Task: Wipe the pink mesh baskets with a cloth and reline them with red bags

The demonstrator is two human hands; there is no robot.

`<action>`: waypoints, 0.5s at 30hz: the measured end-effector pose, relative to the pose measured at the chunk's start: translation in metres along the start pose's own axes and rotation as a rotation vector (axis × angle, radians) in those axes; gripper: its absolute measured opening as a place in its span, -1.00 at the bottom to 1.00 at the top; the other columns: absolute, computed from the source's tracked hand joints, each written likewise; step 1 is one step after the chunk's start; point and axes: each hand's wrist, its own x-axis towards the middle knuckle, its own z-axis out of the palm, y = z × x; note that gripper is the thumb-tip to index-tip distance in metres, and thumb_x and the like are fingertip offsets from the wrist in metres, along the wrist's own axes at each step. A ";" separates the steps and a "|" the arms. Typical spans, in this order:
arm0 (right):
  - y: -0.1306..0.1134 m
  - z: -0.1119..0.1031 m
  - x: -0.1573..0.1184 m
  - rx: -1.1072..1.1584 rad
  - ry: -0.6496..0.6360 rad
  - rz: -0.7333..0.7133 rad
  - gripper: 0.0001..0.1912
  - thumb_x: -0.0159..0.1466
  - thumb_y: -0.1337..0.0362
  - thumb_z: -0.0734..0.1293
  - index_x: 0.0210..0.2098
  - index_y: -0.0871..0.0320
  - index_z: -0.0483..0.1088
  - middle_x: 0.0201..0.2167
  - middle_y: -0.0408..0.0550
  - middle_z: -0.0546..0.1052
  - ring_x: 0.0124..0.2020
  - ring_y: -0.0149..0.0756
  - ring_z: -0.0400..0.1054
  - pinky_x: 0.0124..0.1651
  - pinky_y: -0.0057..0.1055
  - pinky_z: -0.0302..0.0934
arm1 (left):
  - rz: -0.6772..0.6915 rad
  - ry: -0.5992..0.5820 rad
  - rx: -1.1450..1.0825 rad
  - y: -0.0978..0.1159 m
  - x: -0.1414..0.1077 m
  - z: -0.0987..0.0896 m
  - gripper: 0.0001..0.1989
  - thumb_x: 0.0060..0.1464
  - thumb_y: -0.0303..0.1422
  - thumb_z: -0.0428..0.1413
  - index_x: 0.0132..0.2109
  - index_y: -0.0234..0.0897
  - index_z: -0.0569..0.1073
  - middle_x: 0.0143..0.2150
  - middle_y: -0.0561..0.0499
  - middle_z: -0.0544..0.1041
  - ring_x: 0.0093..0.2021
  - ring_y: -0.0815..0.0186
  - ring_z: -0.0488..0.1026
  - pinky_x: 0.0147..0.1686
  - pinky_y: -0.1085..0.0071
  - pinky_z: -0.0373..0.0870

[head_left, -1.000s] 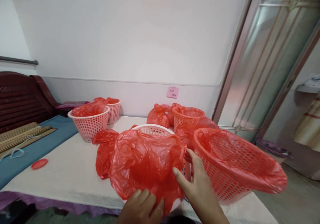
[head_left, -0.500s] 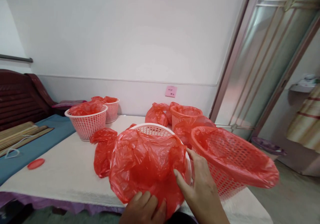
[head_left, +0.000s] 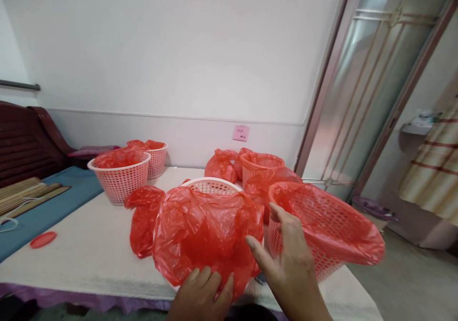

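A white perforated basket (head_left: pixel 212 185) stands in front of me, tilted toward me. A red plastic bag (head_left: pixel 211 216) lines it and is folded over much of its rim; the far part of the rim shows bare. My left hand (head_left: pixel 203 293) is closed over the near edge, its fingers bent on the bag and the rim beneath. Just right of this basket, my right hand (head_left: pixel 291 259) is open, thumb and fingers apart, holding nothing. Behind that hand stands a pink basket (head_left: pixel 318 259) with a red bag draped over its rim.
Bag-lined baskets stand at back left (head_left: pixel 123 182) and by the wall (head_left: pixel 252 170). Bunched red bags lie left of the front basket (head_left: pixel 145 223) and behind it (head_left: pixel 221 166). A small red ring (head_left: pixel 43 240) lies on the white cloth (head_left: pixel 89 254) near the blue mat (head_left: pixel 80 182).
My right hand has come off the basket's right rim and opened. The bag now covers more of that side. The whole view has shifted slightly, while my left hand stays at the near edge.
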 end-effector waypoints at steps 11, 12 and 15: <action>0.063 0.038 -0.013 0.037 -0.106 0.252 -0.37 0.19 0.24 0.22 0.24 0.22 0.11 0.19 0.22 0.29 0.25 0.03 0.14 0.25 0.10 0.05 | -0.005 0.000 0.016 0.000 0.000 0.000 -0.64 0.28 -0.52 -0.24 -0.14 -0.27 0.46 -0.57 0.08 0.41 -0.60 0.30 0.32 -0.56 0.32 0.09; 0.068 0.040 -0.016 0.100 -0.108 0.320 -0.38 0.17 0.23 0.23 0.22 0.20 0.14 0.17 0.20 0.33 0.22 0.03 0.19 0.25 0.10 0.06 | -0.002 -0.006 0.018 -0.001 -0.001 0.000 -0.63 0.28 -0.52 -0.25 -0.14 -0.27 0.46 -0.57 0.08 0.41 -0.60 0.30 0.33 -0.56 0.32 0.10; 0.077 0.041 -0.022 0.348 -0.164 0.522 -0.46 0.14 0.16 0.28 0.09 0.18 0.29 0.02 0.13 0.49 0.08 0.04 0.35 0.17 0.07 0.17 | -0.004 -0.021 0.020 -0.003 -0.002 -0.001 -0.62 0.28 -0.53 -0.26 -0.12 -0.29 0.45 -0.55 0.07 0.43 -0.58 0.30 0.35 -0.55 0.32 0.13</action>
